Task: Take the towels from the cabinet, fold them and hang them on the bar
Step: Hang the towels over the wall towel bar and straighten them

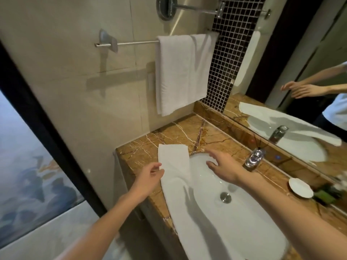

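A folded white towel [180, 72] hangs over the right part of the metal bar [131, 42] on the beige wall. A second white towel [174, 162] lies in a long folded strip on the marble counter [169, 136], running along the sink's left rim toward me. My left hand [148, 177] hovers at this towel's left edge, fingers loosely curled and apart, holding nothing. My right hand [223, 166] is spread open above the sink, just right of the towel, not touching it.
The white sink [234, 212] with a drain fills the counter; a chrome tap [254, 158] stands behind it. A small white dish [300, 187] sits at the right. A mirror [300, 72] lines the back wall. A dark-framed glass panel [37, 166] stands left.
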